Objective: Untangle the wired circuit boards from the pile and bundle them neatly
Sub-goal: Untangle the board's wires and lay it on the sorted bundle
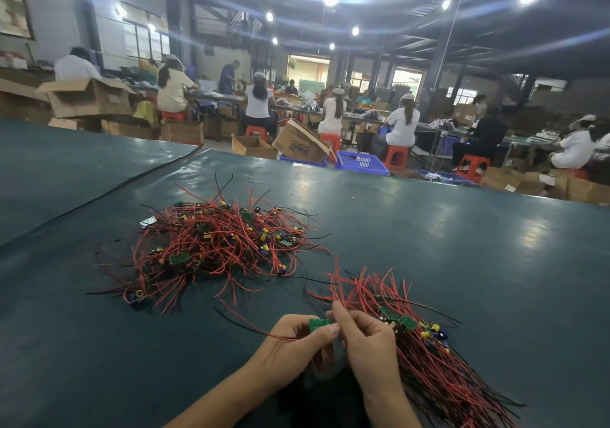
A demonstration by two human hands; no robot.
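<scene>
Fingers (325, 330) of left hand (293, 338) curled, pinching green circuit board (318, 323); fingers (336, 308) of right hand (366, 341) pressed together, pinching red wire (336, 287) at board's edge. Both hands nearer than tangled pile (218, 242) of wired boards, to its right. Aligned bundle (425, 361) right of pile, touching right hand. All on dark green tabletop (429, 236).

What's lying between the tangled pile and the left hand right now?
In the head view, only bare table mat, crossed by red and black wires trailing from the board the left hand holds.
</scene>
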